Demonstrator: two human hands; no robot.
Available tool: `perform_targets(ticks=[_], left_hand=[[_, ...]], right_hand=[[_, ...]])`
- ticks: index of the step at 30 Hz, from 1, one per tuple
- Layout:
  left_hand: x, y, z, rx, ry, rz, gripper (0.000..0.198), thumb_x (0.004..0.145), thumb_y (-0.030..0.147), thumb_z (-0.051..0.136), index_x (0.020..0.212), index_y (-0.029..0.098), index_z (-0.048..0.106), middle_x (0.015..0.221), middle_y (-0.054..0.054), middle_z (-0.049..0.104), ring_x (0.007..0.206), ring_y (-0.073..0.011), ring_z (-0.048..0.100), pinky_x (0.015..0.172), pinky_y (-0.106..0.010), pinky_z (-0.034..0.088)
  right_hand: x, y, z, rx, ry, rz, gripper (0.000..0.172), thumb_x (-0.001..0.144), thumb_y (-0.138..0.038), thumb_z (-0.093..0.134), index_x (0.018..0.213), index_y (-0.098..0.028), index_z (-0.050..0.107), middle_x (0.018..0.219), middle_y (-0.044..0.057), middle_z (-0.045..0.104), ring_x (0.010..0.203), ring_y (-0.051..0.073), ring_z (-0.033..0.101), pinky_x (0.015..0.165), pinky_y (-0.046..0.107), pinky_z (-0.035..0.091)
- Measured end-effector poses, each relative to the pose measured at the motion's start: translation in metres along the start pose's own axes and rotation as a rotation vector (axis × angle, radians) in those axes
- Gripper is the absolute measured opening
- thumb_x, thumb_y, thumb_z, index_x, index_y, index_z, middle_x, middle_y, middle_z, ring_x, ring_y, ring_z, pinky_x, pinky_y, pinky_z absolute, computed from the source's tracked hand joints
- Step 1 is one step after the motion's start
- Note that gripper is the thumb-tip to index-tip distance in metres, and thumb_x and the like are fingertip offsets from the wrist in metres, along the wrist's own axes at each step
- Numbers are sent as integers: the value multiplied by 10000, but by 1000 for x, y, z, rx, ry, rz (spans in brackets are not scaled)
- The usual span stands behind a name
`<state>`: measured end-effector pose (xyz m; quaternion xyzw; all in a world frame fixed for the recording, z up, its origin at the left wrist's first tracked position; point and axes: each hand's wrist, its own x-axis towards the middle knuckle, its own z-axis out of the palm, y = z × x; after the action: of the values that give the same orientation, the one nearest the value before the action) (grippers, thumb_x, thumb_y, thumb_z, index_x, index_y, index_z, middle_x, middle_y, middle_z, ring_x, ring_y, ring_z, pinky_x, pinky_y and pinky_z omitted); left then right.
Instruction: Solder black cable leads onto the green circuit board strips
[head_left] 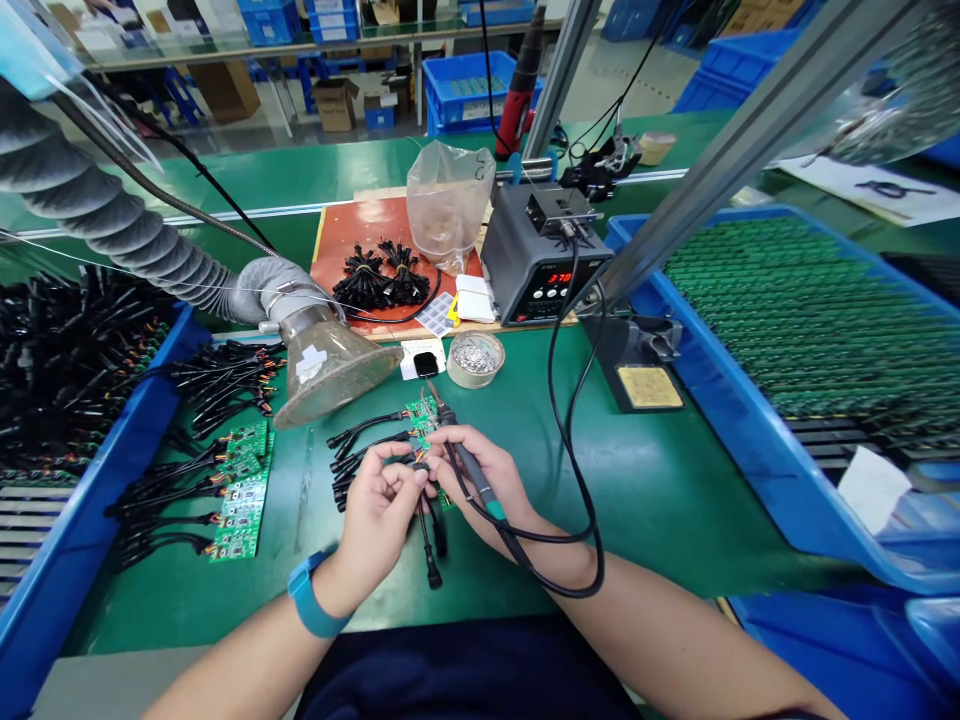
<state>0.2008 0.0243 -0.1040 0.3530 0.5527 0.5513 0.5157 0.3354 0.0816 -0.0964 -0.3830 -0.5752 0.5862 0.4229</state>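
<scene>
Fingers (453,441) round iron (472,470) (left (379,515): perhaps wires (430,545))

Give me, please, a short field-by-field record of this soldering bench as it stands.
Surface: green bench mat
Left hand: pinches black wires beside the small circuit board
Right hand: grips soldering iron, tip at that board
Behind hands: fume hood, tin of metal wool, soldering station with red digits lit
Left side: wired boards lying flat
Right side: blue tray packed with green boards
</scene>
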Motion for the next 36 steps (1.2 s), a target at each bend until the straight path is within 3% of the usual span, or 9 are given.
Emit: perform_targets(ticks=[5, 11, 16, 19, 23, 27, 29, 32, 36], left_hand=[[2, 0, -4, -38, -35, -18, 418, 849, 477, 786, 989, 175, 533, 705, -17, 736, 663, -133, 680, 710, -260, 551], [2, 3, -3, -49, -46, -63, 440, 830, 495, 785, 985, 180, 519, 698, -4, 716, 586, -144, 669, 628, -276, 547], [4, 5, -10, 120, -53, -22, 348, 864, 453, 725, 978, 166, 564, 651, 33, 632, 519, -100, 573, 540, -221, 466], [2, 12, -20, 402, -116, 109, 203, 919, 364, 652, 967, 168, 627, 633, 29, 610, 532, -114, 561, 524, -224, 429], [-7, 20, -29, 855, -249, 426, 125, 988, 248, 558, 1032, 191, 659, 869, -50, 732, 745, -186, 682, 679, -294, 501], [-20, 9, -25, 1098, -340, 439, 104, 1024, 214, 480, 1030, 179, 578, 761, -32, 670, 603, -190, 628, 553, -294, 425], [-23, 0, -22, 1163, -323, 477, 111, 1021, 201, 485, 946, 183, 564, 728, -34, 646, 585, -195, 604, 543, -305, 410], [-23, -10, -18, 1180, -218, 655, 108, 997, 171, 537, 902, 171, 588, 747, -56, 646, 670, -213, 608, 643, -337, 453], [-23, -12, -14, 1180, -145, 795, 68, 966, 142, 599, 906, 153, 627, 751, -63, 637, 820, -252, 602, 755, -393, 444]], right_hand=[[-1, 3, 1, -4, 33, -6, 183, 838, -280, 657, 1007, -210, 653, 759, -19, 669, 520, 107, 648, 458, 194, 557], [-2, 12, -2, -106, 36, -69, 178, 860, -250, 641, 1026, -204, 690, 799, 5, 716, 572, 117, 679, 493, 192, 557], [1, 11, -9, -266, 44, -217, 199, 878, -205, 641, 1061, -201, 718, 833, 19, 738, 665, 131, 704, 607, 216, 587], [-5, -1, -23, -334, 82, -247, 268, 947, -246, 626, 1199, -208, 708, 940, 39, 753, 753, 146, 728, 698, 249, 614], [-31, -20, -50, -383, 104, -257, 467, 1045, -396, 564, 1481, -234, 527, 1067, 61, 758, 895, 186, 751, 827, 323, 627], [-68, -28, -72, -421, 76, -275, 492, 1056, -518, 531, 1463, -242, 552, 1072, 64, 767, 952, 207, 752, 875, 346, 625], [-85, -28, -75, -453, 50, -243, 381, 1041, -403, 604, 1395, -262, 616, 1034, 40, 777, 905, 185, 761, 844, 309, 633], [-100, -26, -71, -515, 47, -212, 285, 966, -195, 689, 1241, -267, 702, 1033, 20, 789, 869, 165, 773, 793, 258, 638], [-105, -26, -62, -589, 56, -283, 249, 955, -162, 653, 1194, -221, 693, 915, 18, 801, 771, 167, 776, 738, 262, 644]])
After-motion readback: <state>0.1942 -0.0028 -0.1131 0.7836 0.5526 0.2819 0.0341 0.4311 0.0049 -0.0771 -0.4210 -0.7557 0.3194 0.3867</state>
